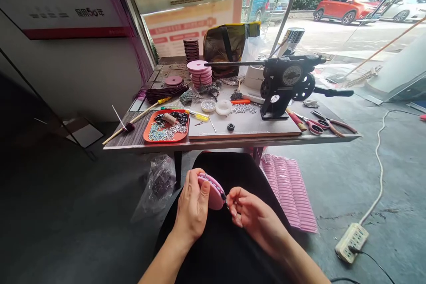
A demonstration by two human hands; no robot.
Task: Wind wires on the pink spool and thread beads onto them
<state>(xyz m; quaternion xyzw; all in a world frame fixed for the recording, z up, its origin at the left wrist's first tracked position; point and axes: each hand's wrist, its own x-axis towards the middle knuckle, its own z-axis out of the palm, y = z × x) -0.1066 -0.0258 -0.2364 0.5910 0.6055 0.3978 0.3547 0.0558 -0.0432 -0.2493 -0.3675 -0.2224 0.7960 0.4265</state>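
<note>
Over my lap, my left hand (193,202) is closed around a pink disc (213,191) held on edge, with a string of small dark and light beads running along its rim. My right hand (250,213) is beside it on the right, fingers pinched at the bead string's lower end near the disc's edge. Both hands are below the front edge of the work table (133,138).
The table holds an orange tray (165,127) of small parts, stacks of pink discs (199,73), a black hand-crank machine (282,84), red-handled scissors (311,124), pliers and screwdrivers. A pack of pink discs (289,191) and a plastic bag (158,184) lie on the floor; a power strip (352,242) lies right.
</note>
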